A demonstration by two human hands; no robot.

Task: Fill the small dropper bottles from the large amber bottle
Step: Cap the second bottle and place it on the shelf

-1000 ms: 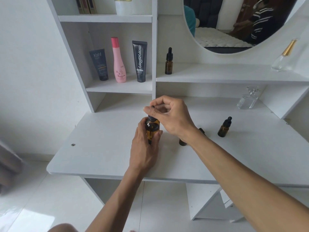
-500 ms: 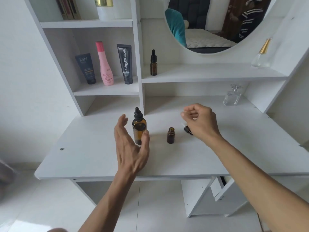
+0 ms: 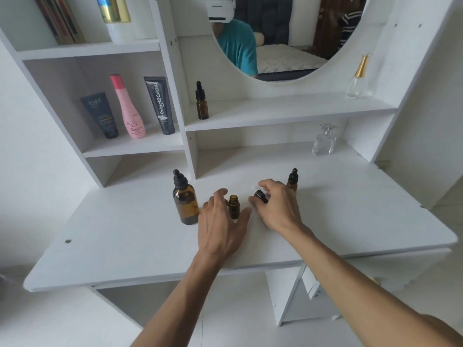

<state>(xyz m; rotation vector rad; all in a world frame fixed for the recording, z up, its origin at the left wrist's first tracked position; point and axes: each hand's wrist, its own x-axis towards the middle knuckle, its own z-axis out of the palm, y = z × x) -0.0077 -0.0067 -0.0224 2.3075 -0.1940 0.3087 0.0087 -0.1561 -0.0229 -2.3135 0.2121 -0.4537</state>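
1. Three amber bottles stand on the white surface (image 3: pixel 125 234): the large amber bottle (image 3: pixel 185 200) with its black dropper cap on, an open small dropper bottle (image 3: pixel 233 207) just right of it, and a capped small dropper bottle (image 3: pixel 292 178) behind the right hand. A fourth small dropper bottle (image 3: pixel 202 101) waits up on the shelf (image 3: pixel 275 113).
2. A second ago both hands were on the large amber bottle, the right at its cap. Now that bottle stands alone, upright and capped, and the hands have moved over to the open small one.
3. The left hand (image 3: pixel 221 226) has come in around the open bottle — thumb and fingers spread on either side, its grip not closed, and I cannot tell whether it touches the glass.
4. The right hand (image 3: pixel 276 207) pinches the small black dropper cap (image 3: pixel 260 196) between thumb and fingertips, carrying it low and close to the open neck.
5. My reading: this small bottle has had its share and the cap is about to go back on. The left hand should steady the bottle first — it is light and narrow and would tip easily under a sideways nudge.
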